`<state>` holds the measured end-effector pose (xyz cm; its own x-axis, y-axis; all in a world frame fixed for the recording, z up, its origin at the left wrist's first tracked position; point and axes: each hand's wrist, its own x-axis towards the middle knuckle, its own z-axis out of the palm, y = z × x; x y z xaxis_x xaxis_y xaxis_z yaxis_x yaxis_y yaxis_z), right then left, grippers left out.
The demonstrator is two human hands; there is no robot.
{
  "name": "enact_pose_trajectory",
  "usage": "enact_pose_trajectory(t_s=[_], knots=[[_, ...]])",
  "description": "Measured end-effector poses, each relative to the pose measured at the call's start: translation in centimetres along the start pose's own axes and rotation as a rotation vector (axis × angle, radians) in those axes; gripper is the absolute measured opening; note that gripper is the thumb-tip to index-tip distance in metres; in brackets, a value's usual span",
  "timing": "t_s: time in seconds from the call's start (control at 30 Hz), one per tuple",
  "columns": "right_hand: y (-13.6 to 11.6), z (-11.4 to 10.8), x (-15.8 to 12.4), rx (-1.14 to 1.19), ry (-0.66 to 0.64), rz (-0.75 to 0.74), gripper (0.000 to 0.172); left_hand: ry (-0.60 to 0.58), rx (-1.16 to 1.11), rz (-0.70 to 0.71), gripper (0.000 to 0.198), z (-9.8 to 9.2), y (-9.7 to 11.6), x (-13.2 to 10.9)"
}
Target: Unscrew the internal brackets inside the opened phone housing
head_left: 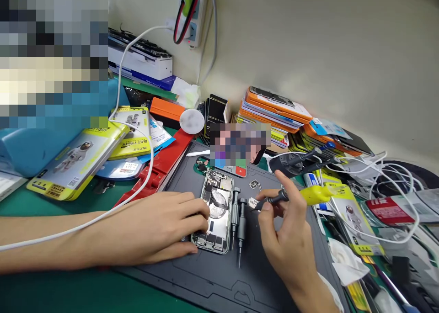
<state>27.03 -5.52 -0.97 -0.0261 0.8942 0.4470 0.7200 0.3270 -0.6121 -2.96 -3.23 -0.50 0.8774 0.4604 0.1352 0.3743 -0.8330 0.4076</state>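
An opened phone (216, 228), its metal inside and a round coil showing, lies on a dark grey work mat (192, 276). My left hand (161, 228) rests over the phone's left edge with bent fingers, steadying it; the fingertips are partly hidden. Two slim grey screwdrivers (242, 226) lie along the phone's right side. To the right, my right hand (288, 230) pinches a dark-handled tool (276, 198), its tip pointing left beside a small pale plate with markings (254, 203). The index finger is raised. A yellow piece (317, 194) shows behind that hand; whether it belongs to the tool I cannot tell.
Behind the phone stands a partly blurred screen (240, 170). Yellow battery packs (78, 160) and a red case (161, 167) lie at left. Boxed stacks (270, 112) line the wall. White cables (404, 176) and packets crowd the right; another white cable crosses my left forearm.
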Motion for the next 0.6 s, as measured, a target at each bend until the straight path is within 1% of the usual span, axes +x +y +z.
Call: enact_pose_trajectory(t_s=[0.07,0.1,0.2,0.27,0.3,0.37,0.43,0.5,0.6], knots=[[-0.7,0.2,-0.3,0.015,0.051,-0.029,0.067,0.024,-0.020,-0.017,0.018,0.0,0.0,0.0],[-1.2,0.3,-0.5,0.041,0.082,-0.035,0.068,0.039,-0.024,-0.029,0.018,-0.1,0.0,0.1],[-3.1,0.7,-1.2,0.206,0.129,-0.021,0.060,0.077,0.018,-0.069,0.016,-0.1,0.1,0.1],[-4.0,1.3,-1.9,0.278,0.088,-0.048,0.057,0.088,0.053,-0.075,0.015,-0.2,0.1,0.2],[-4.3,1.6,-2.3,0.279,0.055,-0.092,0.058,0.094,0.059,-0.069,0.015,-0.2,0.1,0.2],[-4.3,2.4,-3.1,0.234,-0.001,-0.229,0.064,0.100,0.057,-0.055,0.016,-0.2,0.1,0.1],[-4.0,3.3,-3.7,0.227,-0.028,-0.327,0.070,0.098,0.048,-0.046,0.016,-0.3,0.0,0.1],[-3.6,3.9,-3.9,0.245,-0.038,-0.362,0.073,0.098,0.048,-0.041,0.014,-0.3,0.0,0.1],[-3.3,4.3,-3.7,0.254,-0.041,-0.361,0.075,0.116,0.066,-0.024,0.013,-0.2,-0.2,0.1]])
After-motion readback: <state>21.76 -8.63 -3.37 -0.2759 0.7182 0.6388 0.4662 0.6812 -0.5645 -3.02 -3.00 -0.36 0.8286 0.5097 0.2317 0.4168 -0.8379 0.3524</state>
